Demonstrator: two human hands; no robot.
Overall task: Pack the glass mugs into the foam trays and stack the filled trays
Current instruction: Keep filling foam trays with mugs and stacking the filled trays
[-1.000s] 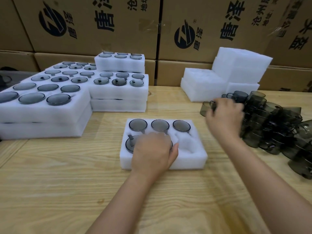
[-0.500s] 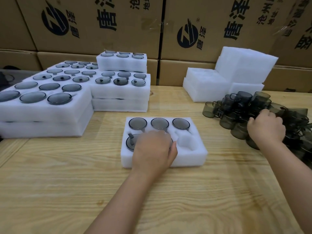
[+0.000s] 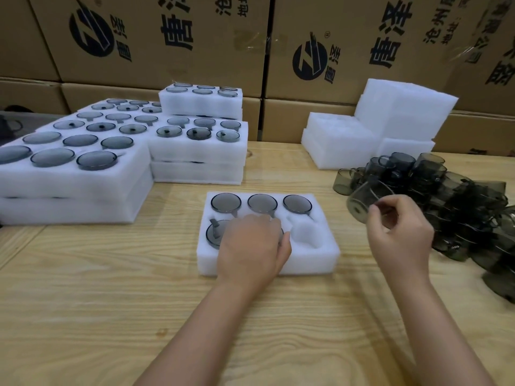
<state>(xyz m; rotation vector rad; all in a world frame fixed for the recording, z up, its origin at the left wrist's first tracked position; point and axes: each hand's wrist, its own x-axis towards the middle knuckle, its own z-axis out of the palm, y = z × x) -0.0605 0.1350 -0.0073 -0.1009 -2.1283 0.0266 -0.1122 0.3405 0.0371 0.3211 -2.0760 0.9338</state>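
Note:
A white foam tray (image 3: 317,260) lies in front of me on the wooden table. Its back row holds three smoky glass mugs (image 3: 262,203); a fourth (image 3: 214,235) sits front left. The front right pocket (image 3: 308,235) is bare. My left hand (image 3: 252,247) rests over the front middle pocket, covering what is under it. My right hand (image 3: 401,235) holds a smoky glass mug (image 3: 362,201) tilted in the air, to the right of the tray. A heap of loose mugs (image 3: 457,199) lies further right.
Filled foam trays (image 3: 75,176) are stacked at the left and centre back (image 3: 199,160). Unfilled foam trays (image 3: 337,146) and foam blocks (image 3: 404,110) stand at the back right. Cardboard boxes (image 3: 362,51) wall off the table's far edge.
My right hand reached into the mug heap, took one mug and has drawn it back left toward the tray. My left hand has stayed on the tray.

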